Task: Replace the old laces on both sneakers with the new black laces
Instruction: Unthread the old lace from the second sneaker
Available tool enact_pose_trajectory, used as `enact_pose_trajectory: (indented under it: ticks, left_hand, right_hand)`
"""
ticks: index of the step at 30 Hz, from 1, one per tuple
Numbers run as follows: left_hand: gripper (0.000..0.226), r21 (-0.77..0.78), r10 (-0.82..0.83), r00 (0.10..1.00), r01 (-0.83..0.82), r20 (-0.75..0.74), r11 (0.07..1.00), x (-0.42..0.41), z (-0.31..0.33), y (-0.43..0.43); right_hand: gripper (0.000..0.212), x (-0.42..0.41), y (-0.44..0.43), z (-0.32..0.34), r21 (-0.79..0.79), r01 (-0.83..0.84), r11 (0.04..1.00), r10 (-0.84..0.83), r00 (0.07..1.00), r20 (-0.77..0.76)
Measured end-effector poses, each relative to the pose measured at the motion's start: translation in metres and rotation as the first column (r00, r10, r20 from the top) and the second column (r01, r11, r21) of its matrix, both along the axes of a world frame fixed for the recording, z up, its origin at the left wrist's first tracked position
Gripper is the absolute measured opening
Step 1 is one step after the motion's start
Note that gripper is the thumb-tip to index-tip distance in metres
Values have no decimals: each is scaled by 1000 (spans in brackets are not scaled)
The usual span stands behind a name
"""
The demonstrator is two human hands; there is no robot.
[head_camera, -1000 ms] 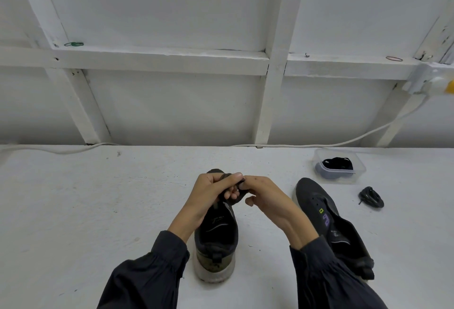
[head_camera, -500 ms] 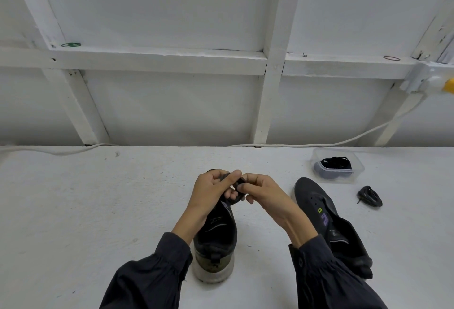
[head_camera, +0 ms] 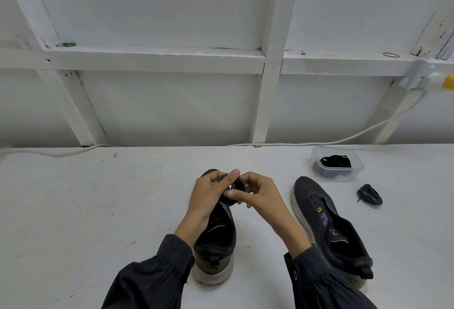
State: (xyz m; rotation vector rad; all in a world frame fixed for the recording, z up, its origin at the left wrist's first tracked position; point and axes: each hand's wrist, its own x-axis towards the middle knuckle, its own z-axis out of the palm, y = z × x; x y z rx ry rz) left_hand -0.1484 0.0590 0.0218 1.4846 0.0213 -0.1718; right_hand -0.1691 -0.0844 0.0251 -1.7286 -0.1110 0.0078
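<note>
Head view: left grip [head_camera: 208, 195] and right grip [head_camera: 262, 197] both pinch a coiled black lace [head_camera: 237, 186] above the six-o'clock sneaker [head_camera: 218, 238], seemingly uncoiling it, so threading next needs a freed tip.

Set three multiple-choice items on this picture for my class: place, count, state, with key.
1. Where is the clear container? A between the sneakers; B on the table, behind the right sneaker; C on the wall ledge.
2. How many sneakers? A one; B three; C two.
3. What do the hands do? A both grip a black lace bundle; B lie flat; C reach into the container.
B: it stands past the right sneaker's toe. C: centre sneaker and right sneaker. A: left hand and right hand curl round it.
</note>
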Motion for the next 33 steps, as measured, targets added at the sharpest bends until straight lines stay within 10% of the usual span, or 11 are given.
enact_pose_trajectory:
  ticks: [33]
  left_hand:
    - [17, -38, -318, 939, 316, -132, 948, 15, 19, -217]
  right_hand:
    - [19, -5, -240, 23, 273, 352, 895, -265, 914, -308]
